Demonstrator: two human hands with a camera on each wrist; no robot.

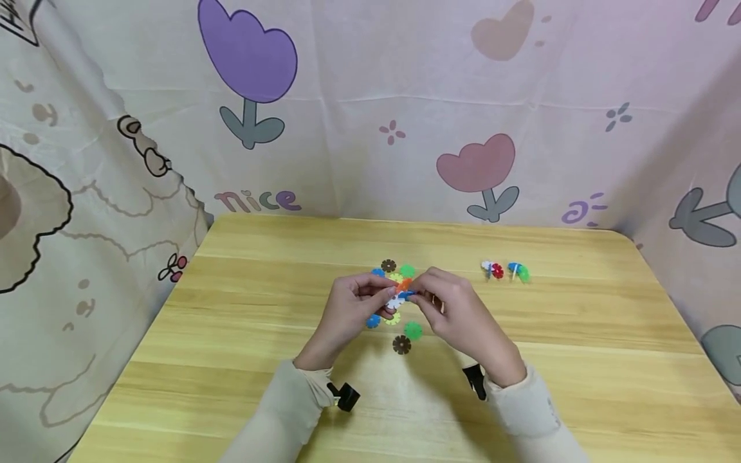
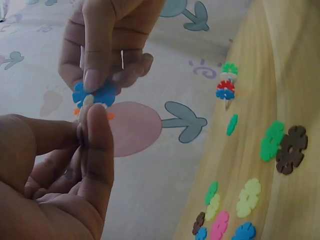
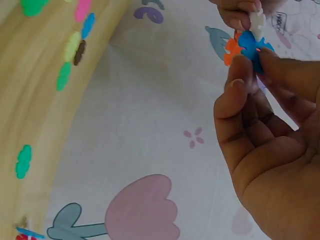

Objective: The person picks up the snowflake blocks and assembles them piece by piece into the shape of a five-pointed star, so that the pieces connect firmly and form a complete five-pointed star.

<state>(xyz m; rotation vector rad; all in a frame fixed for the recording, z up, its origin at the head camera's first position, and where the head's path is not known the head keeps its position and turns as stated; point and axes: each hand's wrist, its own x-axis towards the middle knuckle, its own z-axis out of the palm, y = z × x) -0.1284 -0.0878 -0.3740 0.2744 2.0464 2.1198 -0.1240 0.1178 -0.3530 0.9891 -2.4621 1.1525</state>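
Note:
Both hands meet above the table, holding a small cluster of notched plastic snowflake discs. My left hand pinches the white disc between thumb and fingers. With thumb and fingertips, my right hand grips a blue disc set against the white one. An orange disc sticks out beside them as part of the same cluster. Fingertips cover much of where the discs meet. Below the hands lie loose discs, among them a brown disc, a green disc and a pink disc.
Two joined clusters stand toward the back right of the wooden table: a red, white and blue cluster and a blue, green and white cluster. A printed cloth hangs behind the table's back edge.

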